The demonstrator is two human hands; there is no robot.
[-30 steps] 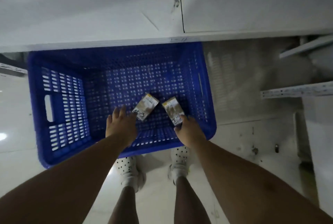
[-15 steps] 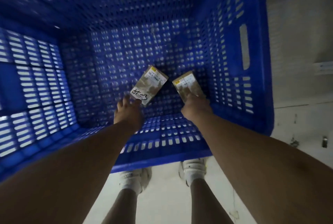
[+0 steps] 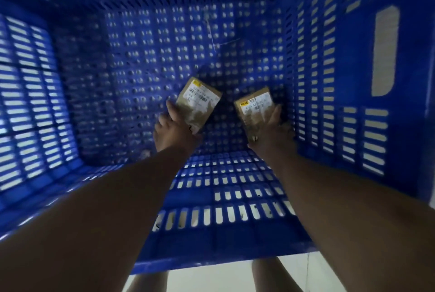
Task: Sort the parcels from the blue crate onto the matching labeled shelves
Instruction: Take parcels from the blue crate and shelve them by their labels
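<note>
While both parcels sit deep in the blue crate (image 3: 353, 150), my left hand (image 3: 175, 129) curls round the left parcel (image 3: 200, 101) and my right hand (image 3: 270, 133) round the right parcel (image 3: 255, 107). I'd firm both grips, then lift straight up, clear of the walls.

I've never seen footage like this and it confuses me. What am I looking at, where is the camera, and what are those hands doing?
There is no machine here. A person wears a wide-angle camera on the head, so the one picture looks down along both bare arms. They reach into a large blue perforated plastic crate. Inside it are two small brown cardboard parcels with white printed labels. The left hand grips the left parcel, with its fingers along the parcel's edge. The right hand grips the right parcel. The picture is blurred, so I cannot tell whether either parcel has left the crate floor.
</note>
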